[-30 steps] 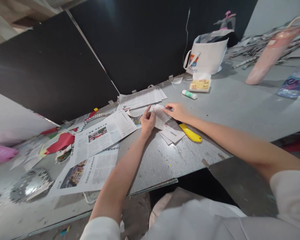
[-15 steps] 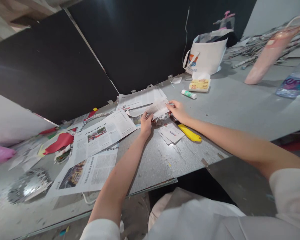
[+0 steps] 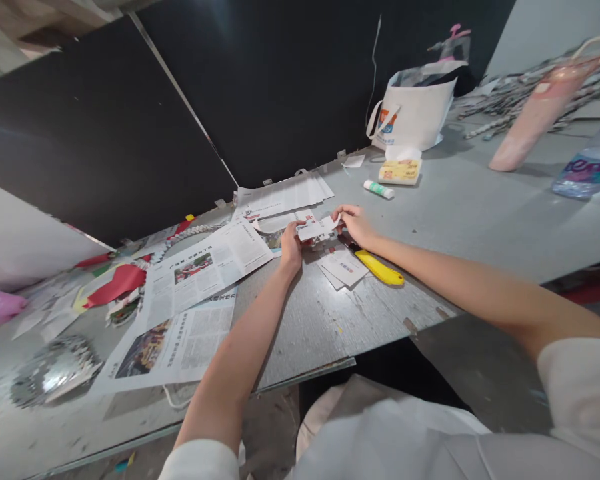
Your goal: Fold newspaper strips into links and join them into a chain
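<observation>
Plainly, paper [image 3: 318,229] bridges left hand [image 3: 291,249] and right hand [image 3: 357,227].

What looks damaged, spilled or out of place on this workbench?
The gray tabletop looks worn: scuffs and a brownish patch mark its surface. At left, newspaper sheets lie askew, overlapping. No spill shows.

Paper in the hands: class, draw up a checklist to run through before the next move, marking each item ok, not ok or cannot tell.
1. Left hand holding the paper: ok.
2. Right hand holding its other end: ok.
3. Yellow tool well away from the right hand: not ok, it lies close by the wrist.
4. Tool's tip safely covered: cannot tell, too small to make out.
5. Glue stick apart from both hands: ok, on its side on the table.
</observation>
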Available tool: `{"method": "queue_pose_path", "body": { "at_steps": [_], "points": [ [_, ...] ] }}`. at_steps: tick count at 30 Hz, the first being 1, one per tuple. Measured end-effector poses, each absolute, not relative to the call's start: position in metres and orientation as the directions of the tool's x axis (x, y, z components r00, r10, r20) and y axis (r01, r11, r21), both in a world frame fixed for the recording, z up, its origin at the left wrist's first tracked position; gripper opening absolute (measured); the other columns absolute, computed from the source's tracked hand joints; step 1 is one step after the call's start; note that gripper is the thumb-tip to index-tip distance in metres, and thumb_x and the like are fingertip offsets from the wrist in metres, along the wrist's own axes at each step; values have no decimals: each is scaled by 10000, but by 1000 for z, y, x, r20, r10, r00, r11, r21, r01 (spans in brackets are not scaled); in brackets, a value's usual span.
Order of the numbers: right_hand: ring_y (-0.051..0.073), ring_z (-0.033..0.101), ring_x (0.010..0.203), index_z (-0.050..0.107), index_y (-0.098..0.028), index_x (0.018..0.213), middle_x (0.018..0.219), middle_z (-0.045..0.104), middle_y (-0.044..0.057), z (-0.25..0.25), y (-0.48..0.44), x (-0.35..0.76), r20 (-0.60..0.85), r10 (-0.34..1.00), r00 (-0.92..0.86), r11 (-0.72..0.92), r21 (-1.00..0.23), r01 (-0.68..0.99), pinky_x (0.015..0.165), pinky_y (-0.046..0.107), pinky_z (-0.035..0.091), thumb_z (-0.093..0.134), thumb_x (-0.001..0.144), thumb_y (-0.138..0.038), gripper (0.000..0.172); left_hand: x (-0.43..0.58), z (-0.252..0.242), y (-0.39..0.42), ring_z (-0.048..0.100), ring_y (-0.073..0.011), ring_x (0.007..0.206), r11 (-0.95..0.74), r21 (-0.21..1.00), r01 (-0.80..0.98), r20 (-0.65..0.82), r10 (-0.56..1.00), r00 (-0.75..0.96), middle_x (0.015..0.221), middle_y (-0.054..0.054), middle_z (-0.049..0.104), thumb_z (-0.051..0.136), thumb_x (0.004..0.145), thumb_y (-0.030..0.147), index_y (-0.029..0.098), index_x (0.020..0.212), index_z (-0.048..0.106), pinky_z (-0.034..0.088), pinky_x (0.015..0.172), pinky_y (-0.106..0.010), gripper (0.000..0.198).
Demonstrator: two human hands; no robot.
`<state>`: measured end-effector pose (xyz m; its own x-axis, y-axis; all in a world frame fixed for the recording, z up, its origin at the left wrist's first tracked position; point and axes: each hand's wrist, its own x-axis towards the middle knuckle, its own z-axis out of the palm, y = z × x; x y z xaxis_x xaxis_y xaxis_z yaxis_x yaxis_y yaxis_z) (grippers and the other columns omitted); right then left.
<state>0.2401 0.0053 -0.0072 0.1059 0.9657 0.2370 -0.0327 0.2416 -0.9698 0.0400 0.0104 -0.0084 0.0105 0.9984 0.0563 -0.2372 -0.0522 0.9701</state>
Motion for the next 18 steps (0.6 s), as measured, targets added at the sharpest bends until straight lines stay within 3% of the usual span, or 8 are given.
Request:
{"method": "queue_pose_path", "body": {
  "at_steps": [4, 6, 8, 10, 13, 18],
  "points": [
    [146, 555, 518, 607, -230, 713, 628, 596, 1, -9, 6, 240, 250, 965, 86, 253, -967, -23, 496, 262, 406, 558, 867, -235, 161, 43, -11, 7, 635, -152, 652, -70, 992, -104, 86, 984, 153, 788, -28, 724, 884, 740, 460, 192, 1091, 744, 515, 602, -265, 462],
    [144, 554, 506, 641, -234, 812, 648, 609, -11, -8, 7, 239, 249, 963, 102, 255, -965, -59, 495, 264, 417, 586, 908, -278, 118, 42, -13, 6, 650, -150, 651, -86, 993, -80, 100, 975, 198, 790, -38, 751, 910, 732, 434, 172, 1117, 764, 526, 621, -265, 488],
    [147, 555, 485, 665, -243, 989, 668, 645, -20, -7, 8, 238, 220, 970, 106, 231, -966, -116, 497, 272, 444, 606, 964, -371, 144, 42, -15, 7, 676, -159, 679, -107, 990, -94, 121, 980, 161, 839, -56, 784, 891, 768, 434, 165, 1119, 776, 545, 642, -272, 457],
    [155, 564, 469, 658, -243, 1100, 699, 702, -1, -6, 9, 238, 174, 982, 70, 183, -970, -162, 497, 287, 470, 593, 1010, -519, 297, 41, -17, 9, 695, -170, 707, -117, 988, -104, 126, 988, 84, 886, -68, 802, 869, 797, 435, 164, 1122, 778, 556, 653, -278, 432],
    [151, 577, 475, 692, -218, 981, 768, 761, 60, -6, 8, 237, 159, 987, -6, 157, -977, -142, 492, 297, 478, 605, 980, -707, 496, 41, -17, 12, 702, -178, 712, -113, 988, -105, 114, 994, -5, 902, -74, 806, 861, 808, 440, 157, 1113, 774, 557, 649, -285, 425],
    [142, 576, 514, 694, -221, 823, 800, 758, 64, -5, 2, 237, 248, 968, -26, 249, -969, 14, 502, 295, 446, 667, 918, -772, 560, 41, -18, 11, 679, -166, 631, -101, 990, -96, 109, 990, 84, 795, -42, 779, 881, 774, 461, 165, 1118, 776, 557, 621, -291, 465]
  ]
}}
